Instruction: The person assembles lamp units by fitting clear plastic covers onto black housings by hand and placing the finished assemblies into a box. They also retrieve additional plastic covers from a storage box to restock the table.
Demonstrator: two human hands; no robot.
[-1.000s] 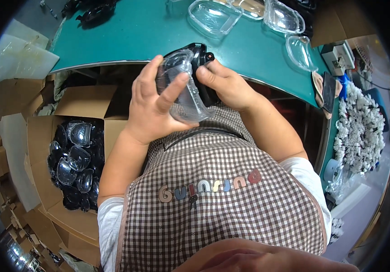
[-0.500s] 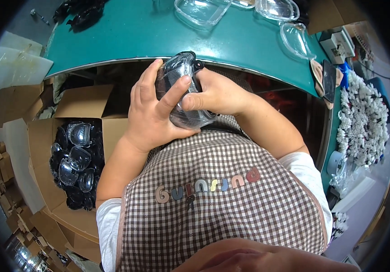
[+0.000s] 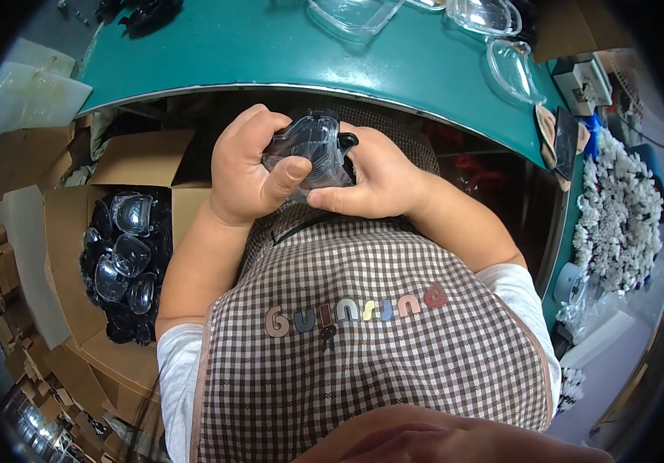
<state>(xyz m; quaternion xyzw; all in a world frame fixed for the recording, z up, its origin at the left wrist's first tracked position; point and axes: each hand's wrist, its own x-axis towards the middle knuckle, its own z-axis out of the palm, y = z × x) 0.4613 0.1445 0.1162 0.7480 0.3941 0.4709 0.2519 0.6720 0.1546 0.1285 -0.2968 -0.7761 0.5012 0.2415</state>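
Observation:
Both my hands grip one pair of clear goggles with a black frame (image 3: pixel 310 147), held close to my chest just under the edge of the green table (image 3: pixel 285 54). My left hand (image 3: pixel 245 170) wraps its left side, thumb pressed on the transparent lens. My right hand (image 3: pixel 374 179) holds the right side, forefinger lying under the lens. A checked apron (image 3: pixel 363 332) covers my front below them.
A cardboard box (image 3: pixel 77 255) full of several similar goggles (image 3: pixel 119 258) stands on the floor at my left. Clear lenses (image 3: pixel 501 46) lie on the table's far right. A dark phone-like slab (image 3: pixel 563 139) and a heap of small white parts (image 3: pixel 617 208) are at right.
My hands have drawn the goggles down from over the table edge toward my chest, and the goggles have been turned in my grip.

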